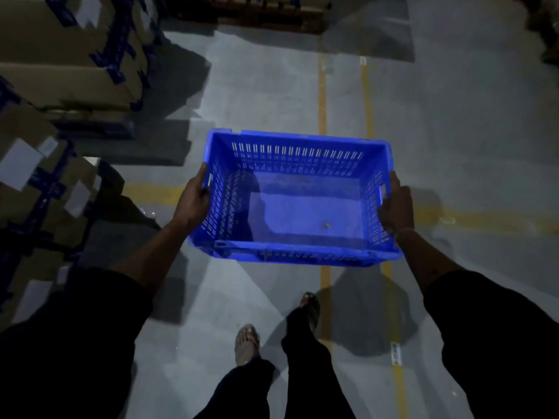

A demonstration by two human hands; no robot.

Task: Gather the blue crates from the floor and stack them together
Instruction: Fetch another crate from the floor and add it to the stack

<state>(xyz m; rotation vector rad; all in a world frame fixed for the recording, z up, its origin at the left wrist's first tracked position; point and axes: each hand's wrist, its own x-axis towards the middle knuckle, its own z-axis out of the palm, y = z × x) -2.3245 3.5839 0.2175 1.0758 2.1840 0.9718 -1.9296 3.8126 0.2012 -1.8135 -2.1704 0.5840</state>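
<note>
A blue plastic crate (298, 164) with slotted walls hangs in the air in front of me, above the concrete floor. My left hand (193, 201) grips the handle slot on its left short wall. My right hand (396, 204) grips the handle slot on its right short wall. The crate is level, and inside it lies only a small scrap near the bottom right. No other blue crate is in view.
Stacked cardboard boxes (69, 52) with blue tape line the left side, more boxes (39, 189) lower down. Yellow floor lines (322, 95) run ahead and across. A wooden pallet (257, 13) lies at the far end. My feet (246, 343) stand below the crate.
</note>
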